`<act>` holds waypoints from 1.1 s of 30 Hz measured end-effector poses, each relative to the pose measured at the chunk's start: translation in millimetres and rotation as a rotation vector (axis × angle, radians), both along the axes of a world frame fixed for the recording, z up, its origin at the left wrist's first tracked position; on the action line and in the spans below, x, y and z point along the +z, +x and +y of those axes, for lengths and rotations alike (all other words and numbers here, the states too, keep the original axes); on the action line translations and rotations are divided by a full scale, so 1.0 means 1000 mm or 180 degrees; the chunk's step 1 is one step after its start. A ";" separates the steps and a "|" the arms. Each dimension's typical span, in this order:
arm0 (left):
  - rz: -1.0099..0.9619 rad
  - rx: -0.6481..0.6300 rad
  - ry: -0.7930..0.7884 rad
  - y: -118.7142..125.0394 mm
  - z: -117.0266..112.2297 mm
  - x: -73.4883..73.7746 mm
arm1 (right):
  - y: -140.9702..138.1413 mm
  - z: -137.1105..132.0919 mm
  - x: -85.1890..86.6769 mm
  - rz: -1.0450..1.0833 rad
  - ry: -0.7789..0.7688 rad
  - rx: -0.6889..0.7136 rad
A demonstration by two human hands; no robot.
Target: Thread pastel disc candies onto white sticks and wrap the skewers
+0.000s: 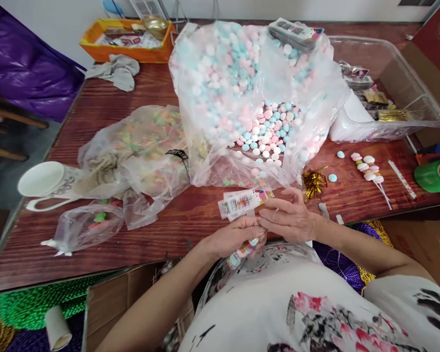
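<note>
Low against my body, at the table's front edge, my left hand [232, 237] is closed on a slim clear candy packet [245, 250] with pastel pieces inside, tilted with its lower end to the left. My right hand [291, 215] meets it at the packet's upper end, fingers bent and pressed against the left fingertips; its thumb is mostly hidden. Just beyond both hands lie flat printed packets [238, 203]. A large clear plastic bag [209, 98], its mouth towards me, spills pink, white and blue candies [269, 129].
Left are a bag of colourful pieces [146, 132], a white mug [40, 178] on its side and a small bag [91, 225]. Right are gold twist ties [314, 182], candy skewers [368, 167], green tape [434, 175] and a clear bin [418, 93]. An orange box [132, 54] stands behind.
</note>
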State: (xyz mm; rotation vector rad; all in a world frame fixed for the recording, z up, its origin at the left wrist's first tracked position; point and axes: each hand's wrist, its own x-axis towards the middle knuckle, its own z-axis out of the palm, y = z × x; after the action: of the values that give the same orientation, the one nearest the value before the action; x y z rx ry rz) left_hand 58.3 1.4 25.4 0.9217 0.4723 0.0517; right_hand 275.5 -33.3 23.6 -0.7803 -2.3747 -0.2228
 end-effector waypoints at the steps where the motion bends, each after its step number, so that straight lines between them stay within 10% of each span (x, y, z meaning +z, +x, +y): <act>1: 0.0055 -0.0162 0.0072 -0.001 0.000 -0.001 | -0.003 -0.003 -0.001 -0.0021 -0.0078 -0.0008; 14: 0.1476 -0.0521 0.4044 -0.007 -0.017 0.002 | -0.037 -0.034 -0.027 0.0263 -0.1714 -0.1196; 17: 0.1276 -0.0220 0.3526 -0.007 -0.011 -0.006 | -0.036 -0.036 -0.020 0.0237 -0.1172 -0.1306; 22: 0.0867 -0.0328 0.0823 -0.015 -0.002 -0.006 | -0.033 -0.044 -0.020 0.0226 -0.0614 -0.0791; 25: 0.0758 -0.0557 0.0489 -0.020 -0.004 -0.006 | -0.035 -0.044 -0.025 0.0193 -0.0782 -0.0648; 33: 0.1330 -0.0122 0.4431 -0.025 -0.021 -0.007 | -0.053 -0.033 -0.033 0.0522 -0.1536 -0.1003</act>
State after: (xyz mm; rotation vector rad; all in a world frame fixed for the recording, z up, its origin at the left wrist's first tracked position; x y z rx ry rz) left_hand 33.3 -19.3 18.6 2.3337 0.8155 0.1644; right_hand 222.7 -66.3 -9.0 -1.3436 -2.1607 0.2908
